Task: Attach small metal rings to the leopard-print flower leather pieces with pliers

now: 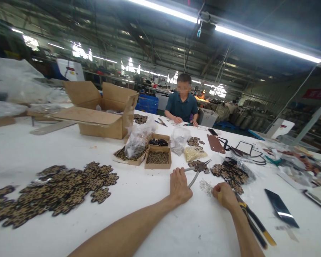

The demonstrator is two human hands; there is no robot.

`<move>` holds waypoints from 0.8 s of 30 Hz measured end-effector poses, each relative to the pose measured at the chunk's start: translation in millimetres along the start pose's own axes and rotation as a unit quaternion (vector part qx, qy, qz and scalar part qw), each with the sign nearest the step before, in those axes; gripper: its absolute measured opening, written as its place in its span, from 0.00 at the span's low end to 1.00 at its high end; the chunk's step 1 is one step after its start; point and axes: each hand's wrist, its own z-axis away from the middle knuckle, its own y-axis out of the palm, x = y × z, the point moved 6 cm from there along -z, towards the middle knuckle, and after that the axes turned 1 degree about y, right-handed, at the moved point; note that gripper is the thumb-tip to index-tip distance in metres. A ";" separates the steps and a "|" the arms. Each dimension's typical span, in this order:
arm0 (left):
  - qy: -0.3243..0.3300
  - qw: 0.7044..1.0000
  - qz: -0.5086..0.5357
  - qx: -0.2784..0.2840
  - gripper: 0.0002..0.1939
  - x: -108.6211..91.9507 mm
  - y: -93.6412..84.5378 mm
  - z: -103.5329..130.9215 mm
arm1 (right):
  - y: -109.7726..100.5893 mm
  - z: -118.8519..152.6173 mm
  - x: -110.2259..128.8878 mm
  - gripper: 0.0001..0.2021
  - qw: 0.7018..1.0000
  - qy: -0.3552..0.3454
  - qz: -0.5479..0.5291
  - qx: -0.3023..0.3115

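Observation:
My left hand (179,185) is closed around something at the grey-handled pliers (200,167), whose jaws point up and right, away from me. Just right of a small heap of silvery rings (205,187), my right hand (223,194) has its fingers pressed together; whatever they pinch is too small to make out. Black-and-yellow pliers (253,219) lie beside my right wrist. Beyond the heap are dark-edged leopard-patterned pieces (230,173), some under clear plastic. A larger pile of such pieces (61,189) spreads over the left of the white table (149,228).
An open cardboard box (101,125) stands at the back left. Small boxes of metal parts (157,157) sit before it, near a yellow packet (194,153). A person (182,101) sits across the table. A dark phone (281,208) lies at right.

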 end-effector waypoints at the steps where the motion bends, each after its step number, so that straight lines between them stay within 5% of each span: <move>1: 0.002 1.000 0.002 0.000 0.39 -0.3 0.0 0.3 | 2.4 -0.9 -0.8 0.06 1.000 0.002 0.010 0.000; 8: 0.029 0.999 0.001 -0.031 0.39 -1.2 2.6 0.1 | 17.7 -6.7 -4.9 0.06 0.997 0.012 0.073 -0.004; 24: 0.037 0.998 -0.007 -0.059 0.39 1.0 4.9 0.2 | 10.0 -5.1 -6.0 0.07 0.992 0.015 0.124 0.025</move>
